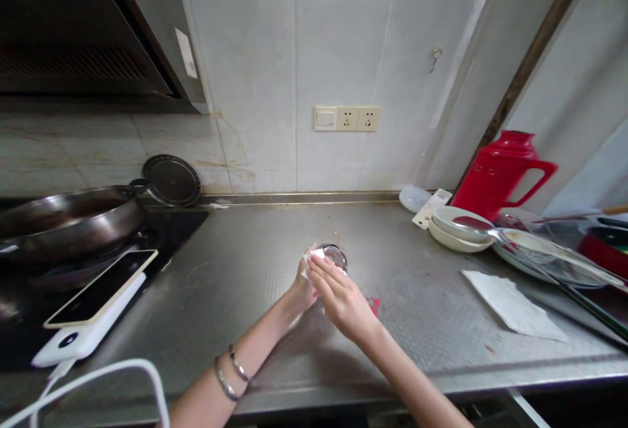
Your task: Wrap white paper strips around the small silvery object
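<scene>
Both my hands meet over the middle of the steel counter. My left hand is closed round a small clear glass lying tilted, its mouth facing away. My right hand is closed on a piece of white tissue pressed against the glass. A small red scrap lies on the counter just right of my right hand. Two bracelets are on my left wrist.
A wok sits on the stove at left, with a phone on a white power bank in front. At right stand a red thermos jug, stacked white bowls, a glass lid and a paper towel.
</scene>
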`<state>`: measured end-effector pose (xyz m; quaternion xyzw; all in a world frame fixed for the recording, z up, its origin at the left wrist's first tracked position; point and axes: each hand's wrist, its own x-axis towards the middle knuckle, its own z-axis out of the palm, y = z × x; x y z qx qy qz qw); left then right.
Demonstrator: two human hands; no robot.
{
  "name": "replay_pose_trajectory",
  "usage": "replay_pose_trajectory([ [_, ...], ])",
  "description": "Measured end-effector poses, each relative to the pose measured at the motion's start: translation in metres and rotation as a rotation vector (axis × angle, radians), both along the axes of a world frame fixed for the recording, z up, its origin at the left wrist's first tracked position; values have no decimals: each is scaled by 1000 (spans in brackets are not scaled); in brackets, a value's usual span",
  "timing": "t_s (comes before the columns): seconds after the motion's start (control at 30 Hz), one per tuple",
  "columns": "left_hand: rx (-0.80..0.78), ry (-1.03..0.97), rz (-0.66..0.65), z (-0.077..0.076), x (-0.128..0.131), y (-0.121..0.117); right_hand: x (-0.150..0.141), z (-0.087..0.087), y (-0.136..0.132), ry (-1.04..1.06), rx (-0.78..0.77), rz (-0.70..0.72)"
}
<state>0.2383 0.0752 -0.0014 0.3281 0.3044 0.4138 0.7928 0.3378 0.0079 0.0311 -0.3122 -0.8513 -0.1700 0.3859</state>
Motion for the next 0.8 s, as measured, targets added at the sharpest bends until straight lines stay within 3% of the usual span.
replay_pose_trajectory([
  [0.23, 6, 54, -39, 15, 0, -8, 26, 18, 12, 0, -10, 52],
  [0.4, 107, 60, -123, 26, -2, -12, 36, 15, 11, 88, -18, 19],
  [0.5, 109, 69, -60, 28, -2, -13, 38, 9, 8, 157, -42, -14],
  [0.63, 161, 75, 102, 30, -7, -6, 43, -1, 11, 369, -257, -79],
  [0.8, 204, 128, 227, 34, -21, 9, 51, -4, 39, 843, -556, -160],
])
